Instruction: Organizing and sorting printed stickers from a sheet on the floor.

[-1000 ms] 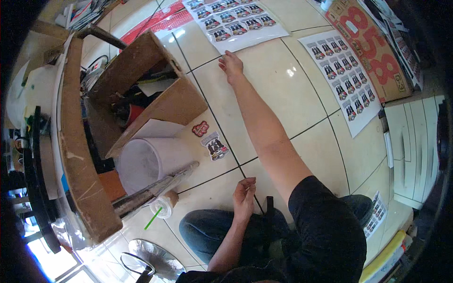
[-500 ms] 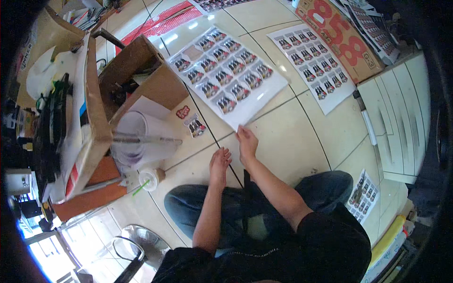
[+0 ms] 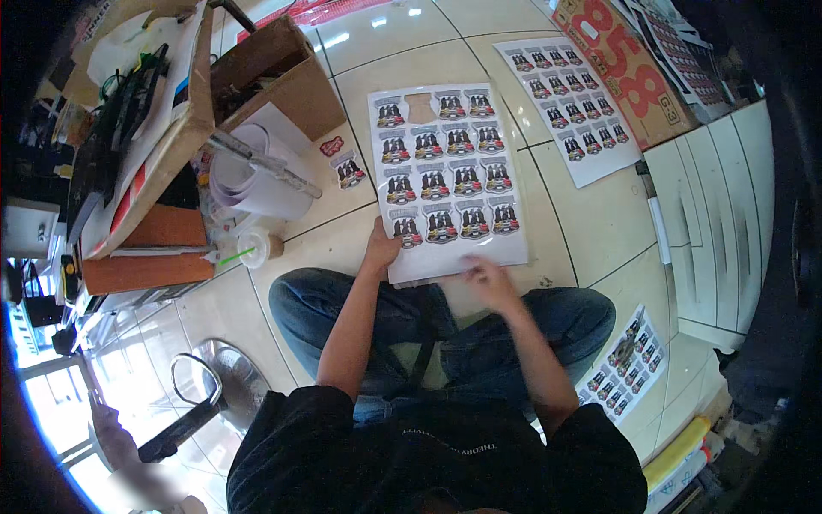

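Observation:
A white sheet of stickers (image 3: 505,253) lies squarely before my crossed legs, printed with rows of dark group-figure badges. One spot in its top row shows plain tan where no badge is. My left hand (image 3: 383,248) grips the sheet's lower left edge, its fingers partly hidden. At the bottom edge is my right hand (image 3: 490,281), smeared by motion, so its grip is unclear. Left of the sheet, a cut-out badge sticker (image 3: 348,171) and a small red sticker (image 3: 331,146) lie on the tiles.
A second sticker sheet (image 3: 591,167) lies at the right beside a printed carton (image 3: 629,86) and white drawers (image 3: 706,188). At left are an open cardboard box (image 3: 300,103), a roll of white sheet (image 3: 282,193) and a lidded cup (image 3: 264,247) with a green straw.
The sticker sheet has been drawn nearer and turned upright before my legs. My left hand has moved up onto its left edge; my right hand has shifted right and down along its bottom.

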`<state>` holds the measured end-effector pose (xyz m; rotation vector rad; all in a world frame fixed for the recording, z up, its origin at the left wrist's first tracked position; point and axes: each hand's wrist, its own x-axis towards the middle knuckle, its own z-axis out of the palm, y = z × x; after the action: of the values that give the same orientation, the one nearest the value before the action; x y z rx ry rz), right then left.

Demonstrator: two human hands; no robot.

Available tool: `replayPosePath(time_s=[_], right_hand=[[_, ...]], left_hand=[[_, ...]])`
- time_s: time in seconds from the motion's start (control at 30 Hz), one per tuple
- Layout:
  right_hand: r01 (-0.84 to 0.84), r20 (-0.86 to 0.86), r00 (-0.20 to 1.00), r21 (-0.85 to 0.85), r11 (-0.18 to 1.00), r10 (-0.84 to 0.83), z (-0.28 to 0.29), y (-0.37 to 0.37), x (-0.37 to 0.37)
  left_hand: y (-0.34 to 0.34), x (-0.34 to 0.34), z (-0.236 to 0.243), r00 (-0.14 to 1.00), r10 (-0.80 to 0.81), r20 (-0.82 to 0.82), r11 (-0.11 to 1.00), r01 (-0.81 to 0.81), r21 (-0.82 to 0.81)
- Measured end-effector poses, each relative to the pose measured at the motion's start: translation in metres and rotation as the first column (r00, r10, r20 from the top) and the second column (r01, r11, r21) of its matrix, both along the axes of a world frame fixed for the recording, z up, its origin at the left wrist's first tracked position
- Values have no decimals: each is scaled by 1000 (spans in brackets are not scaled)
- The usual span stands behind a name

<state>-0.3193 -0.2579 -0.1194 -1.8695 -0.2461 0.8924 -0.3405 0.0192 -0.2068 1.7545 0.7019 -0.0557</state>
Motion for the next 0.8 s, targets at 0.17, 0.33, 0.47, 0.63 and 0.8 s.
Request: replayPosePath(time_s=[0.17, 0.33, 0.47, 0.63, 0.8], right_hand=[[308, 483, 873, -451, 838, -61, -34, -49, 61], [568, 311, 823, -443, 694, -475, -58, -51, 71], [477, 202, 875, -519, 709, -441, -47, -62, 72], [18, -117, 986, -625, 781, -116, -47, -81, 66], [163, 122, 986, -646, 746, -111, -64, -75, 63]], left_hand=[[3, -3, 4, 999, -39, 37, 996, 42, -79], [-4, 5, 32, 979, 167, -120, 952, -192, -239], [3, 6, 34, 988, 151, 23, 969, -153, 194], [24, -1, -3, 995, -103, 10, 940, 94, 328], [21, 9, -10, 994, 81, 68, 991, -88, 100]])
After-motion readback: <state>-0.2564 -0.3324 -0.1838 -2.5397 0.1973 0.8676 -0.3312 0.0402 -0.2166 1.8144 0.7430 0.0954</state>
